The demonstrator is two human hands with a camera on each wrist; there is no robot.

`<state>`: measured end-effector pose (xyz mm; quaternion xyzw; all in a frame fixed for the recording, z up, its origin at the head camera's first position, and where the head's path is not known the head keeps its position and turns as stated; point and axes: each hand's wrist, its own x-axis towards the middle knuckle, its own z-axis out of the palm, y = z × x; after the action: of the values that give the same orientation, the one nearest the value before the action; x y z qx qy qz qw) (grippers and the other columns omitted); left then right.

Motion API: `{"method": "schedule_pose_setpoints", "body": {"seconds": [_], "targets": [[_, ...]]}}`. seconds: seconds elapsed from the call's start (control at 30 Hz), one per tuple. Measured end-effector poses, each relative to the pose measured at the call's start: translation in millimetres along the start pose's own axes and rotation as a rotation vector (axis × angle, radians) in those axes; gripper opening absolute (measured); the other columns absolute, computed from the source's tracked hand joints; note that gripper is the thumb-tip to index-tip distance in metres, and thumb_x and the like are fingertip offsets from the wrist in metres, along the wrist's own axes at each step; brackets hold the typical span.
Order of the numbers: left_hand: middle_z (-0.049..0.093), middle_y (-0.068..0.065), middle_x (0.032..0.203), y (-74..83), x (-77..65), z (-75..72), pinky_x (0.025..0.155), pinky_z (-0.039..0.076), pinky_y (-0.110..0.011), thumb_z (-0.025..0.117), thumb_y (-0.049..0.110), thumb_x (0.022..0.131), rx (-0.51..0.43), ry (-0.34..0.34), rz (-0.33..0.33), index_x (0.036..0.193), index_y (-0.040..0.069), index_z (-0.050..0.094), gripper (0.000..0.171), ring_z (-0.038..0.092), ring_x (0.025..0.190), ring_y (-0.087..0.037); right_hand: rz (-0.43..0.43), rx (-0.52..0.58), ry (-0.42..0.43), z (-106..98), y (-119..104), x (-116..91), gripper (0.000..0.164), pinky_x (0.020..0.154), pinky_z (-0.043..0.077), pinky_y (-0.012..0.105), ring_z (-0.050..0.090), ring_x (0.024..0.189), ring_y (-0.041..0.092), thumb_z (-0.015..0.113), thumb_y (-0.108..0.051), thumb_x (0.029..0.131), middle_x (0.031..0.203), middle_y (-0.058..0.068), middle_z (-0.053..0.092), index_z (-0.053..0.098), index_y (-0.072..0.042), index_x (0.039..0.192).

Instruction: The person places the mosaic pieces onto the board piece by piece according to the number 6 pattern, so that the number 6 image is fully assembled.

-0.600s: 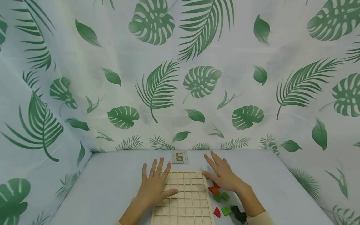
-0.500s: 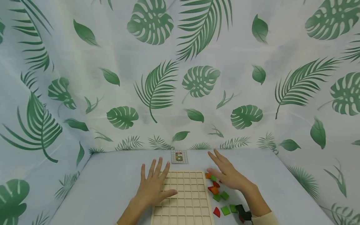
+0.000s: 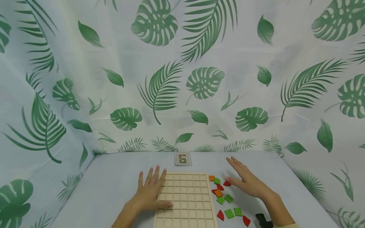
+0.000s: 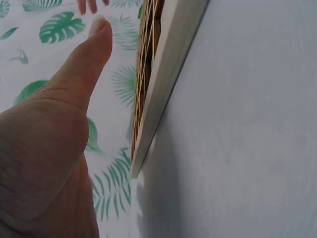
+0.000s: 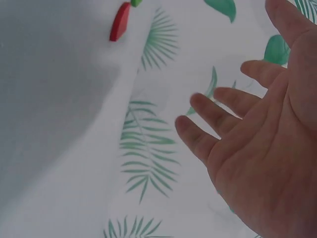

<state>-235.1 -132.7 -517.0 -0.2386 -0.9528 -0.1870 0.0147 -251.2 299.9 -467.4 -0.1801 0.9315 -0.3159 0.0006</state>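
Observation:
My left hand [image 3: 149,193] hovers over the left edge of a wooden grid board [image 3: 186,196], fingers spread and holding nothing. In the left wrist view its thumb [image 4: 81,67] stretches beside the board's raised edge [image 4: 171,64]. To the right of the board is my right hand [image 3: 249,182], fingers extended, nothing in its palm. Beneath and left of it lie loose flat pieces: a red quarter-round piece [image 3: 227,183], a green square [image 3: 228,198] and an orange square [image 3: 218,193] among several. The right wrist view shows the open palm [image 5: 267,144] away from a red piece [image 5: 120,22].
A small pattern card [image 3: 183,159] with a coloured figure on a grid lies behind the board. More green squares [image 3: 238,212] and red pieces [image 3: 246,220] lie at the front right. A black device [image 3: 263,220] is at the right wrist. Leaf-print cloth [image 3: 171,126] walls the table.
My right hand has moved right, away from the board, uncovering pieces that it had hidden. My left hand has shifted slightly left and toward me. The board and card stay put.

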Motion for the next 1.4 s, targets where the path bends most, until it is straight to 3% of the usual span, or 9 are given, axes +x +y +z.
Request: {"method": "schedule_pose_setpoints", "body": {"seconds": [0.3,0.6,0.67,0.73,0.83,0.9,1.07,1.2,1.4], "targets": [[-0.002,-0.022,0.174,-23.2,-4.8,2.5,0.116,-0.016,-0.078,0.076,0.083,0.068,-0.134,-0.203,-0.102,0.169,0.021,0.009,0.136,-0.005,0.160,-0.048,0.064,0.008,-0.100,-12.6,5.5,-6.3,0.088,0.097,0.051,0.071,0.044,0.142,0.049,0.075,-0.049,0.093,0.164,0.020,0.037,0.032,-0.020,0.164],[-0.004,-0.022,0.174,-27.2,-6.1,-1.1,0.116,-0.016,-0.079,0.080,0.079,0.066,-0.144,-0.251,-0.098,0.168,0.020,0.013,0.136,-0.008,0.160,-0.048,0.153,0.043,-0.233,-15.8,8.3,-15.2,0.088,0.097,0.050,0.071,0.055,0.129,0.038,0.086,-0.042,0.085,0.153,0.019,0.052,0.044,-0.018,0.158],[-0.004,-0.022,0.174,-26.3,-6.1,-2.4,0.116,-0.016,-0.079,0.081,0.079,0.066,-0.147,-0.258,-0.101,0.168,0.019,0.014,0.137,-0.009,0.160,-0.047,0.152,0.038,-0.266,-16.9,11.4,-17.3,0.076,0.094,0.053,0.064,0.059,0.119,0.033,0.088,-0.038,0.083,0.138,0.015,0.062,0.056,-0.014,0.148],[-0.003,-0.023,0.174,-25.6,-6.2,-3.8,0.116,-0.015,-0.079,0.083,0.077,0.065,-0.153,-0.265,-0.098,0.168,0.018,0.015,0.137,-0.009,0.160,-0.048,0.153,0.043,-0.320,-18.8,14.1,-19.9,0.057,0.086,0.056,0.050,0.061,0.106,0.028,0.090,-0.032,0.081,0.118,0.011,0.069,0.067,-0.013,0.130],[-0.004,-0.024,0.174,-25.5,-5.9,-5.5,0.115,-0.015,-0.080,0.085,0.076,0.062,-0.168,-0.275,-0.093,0.168,0.018,0.015,0.140,-0.009,0.160,-0.048,0.157,0.082,-0.420,-21.0,16.9,-24.6,0.034,0.069,0.048,0.031,0.058,0.083,0.020,0.092,-0.021,0.077,0.088,0.004,0.065,0.072,-0.011,0.102],[-0.004,-0.025,0.173,-26.1,-5.9,-5.9,0.115,-0.016,-0.080,0.086,0.075,0.061,-0.174,-0.277,-0.090,0.168,0.017,0.016,0.141,-0.009,0.160,-0.048,0.157,0.106,-0.479,-20.7,17.7,-26.8,0.029,0.061,0.041,0.026,0.054,0.072,0.016,0.094,-0.016,0.074,0.077,0.002,0.060,0.072,-0.010,0.093],[-0.003,-0.022,0.174,-29.9,-6.0,-4.7,0.112,-0.017,-0.082,0.084,0.078,0.060,-0.158,-0.284,-0.098,0.168,0.021,0.015,0.141,-0.009,0.160,-0.047,0.203,0.083,-0.526,-11.5,15.5,-27.0,0.028,0.058,0.037,0.025,0.051,0.066,0.014,0.096,-0.012,0.070,0.068,-0.002,0.054,0.071,-0.010,0.082],[-0.004,-0.022,0.174,-30.6,-6.2,-3.8,0.111,-0.018,-0.083,0.083,0.080,0.061,-0.153,-0.291,-0.099,0.168,0.022,0.014,0.140,-0.009,0.160,-0.047,0.336,-0.009,-0.516,-1.7,6.6,-27.9,0.031,0.061,0.037,0.030,0.053,0.068,0.017,0.098,-0.012,0.066,0.067,-0.001,0.056,0.068,-0.013,0.075],[-0.003,-0.022,0.174,-26.8,-6.4,-6.0,0.111,-0.016,-0.083,0.084,0.078,0.062,-0.147,-0.293,-0.098,0.168,0.020,0.014,0.140,-0.008,0.160,-0.048,0.417,-0.173,-0.525,10.2,-9.5,-25.4,0.033,0.068,0.043,0.035,0.057,0.073,0.018,0.100,-0.017,0.064,0.073,0.001,0.065,0.069,-0.015,0.074]]}}
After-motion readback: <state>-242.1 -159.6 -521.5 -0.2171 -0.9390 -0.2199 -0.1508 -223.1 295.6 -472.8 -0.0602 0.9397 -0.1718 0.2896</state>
